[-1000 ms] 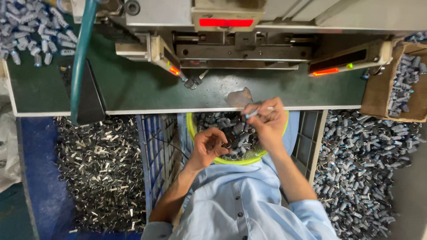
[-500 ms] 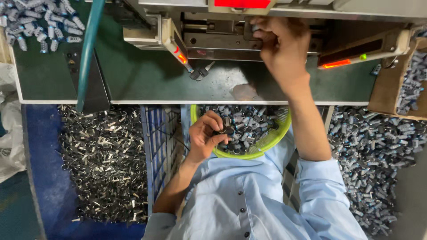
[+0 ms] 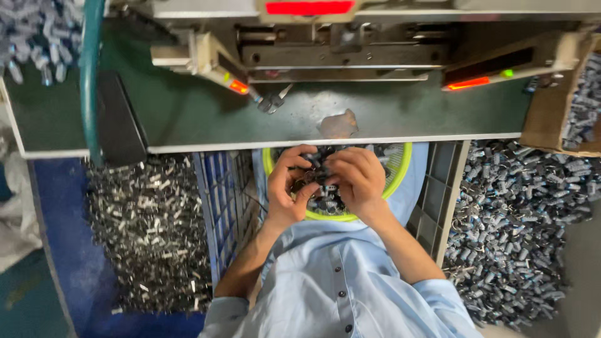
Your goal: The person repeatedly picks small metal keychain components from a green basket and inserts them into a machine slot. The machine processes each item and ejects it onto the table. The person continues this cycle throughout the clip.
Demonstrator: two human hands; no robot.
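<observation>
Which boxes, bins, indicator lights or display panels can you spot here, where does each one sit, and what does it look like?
Red display panel: top centre of the machine, a glowing rectangle.
Orange indicator lights: two small glowing bars, left and right on the machine.
Cardboard box: far right, brown, holding small grey parts.
Yellow-green bowl: round, under the left hand and right hand.

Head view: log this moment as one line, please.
left hand: in bowl, gripping small parts | right hand: in bowl, fingers on parts | yellow-green bowl: on lap, holds dark parts | green bench: above bowl
</observation>
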